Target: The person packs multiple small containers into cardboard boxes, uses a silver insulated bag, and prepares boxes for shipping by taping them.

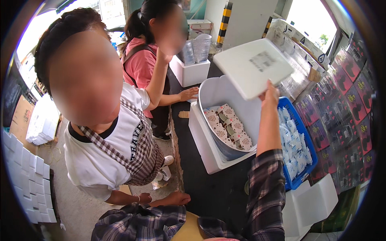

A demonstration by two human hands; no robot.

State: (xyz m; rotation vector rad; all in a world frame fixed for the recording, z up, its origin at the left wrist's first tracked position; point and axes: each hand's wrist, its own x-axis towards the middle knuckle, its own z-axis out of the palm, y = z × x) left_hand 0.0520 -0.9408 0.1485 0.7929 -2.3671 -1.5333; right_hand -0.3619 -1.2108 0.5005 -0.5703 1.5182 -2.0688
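My right hand (270, 95) grips a white foam lid (237, 66) by its near edge and holds it raised and tilted over the far right of an open foam box (201, 150). The lid bears a printed label. Inside the box stands a silvery liner bag (250, 96) with its mouth open. Several small white patterned cartons (227, 126) lie in the bag, with dark greenish pieces among them. My left hand (177, 199) is closed in a fist at the near left edge of the black table (217, 197), apart from the box.
A blue basket (307, 140) of white-and-blue packets stands right of the box. An opened foam container (309, 205) sits nearer. Two people stand at the left; one person's hand (188, 94) rests near the box. Another foam box (189, 74) holds clear liners. Wrapped cartons (341, 120) line the right.
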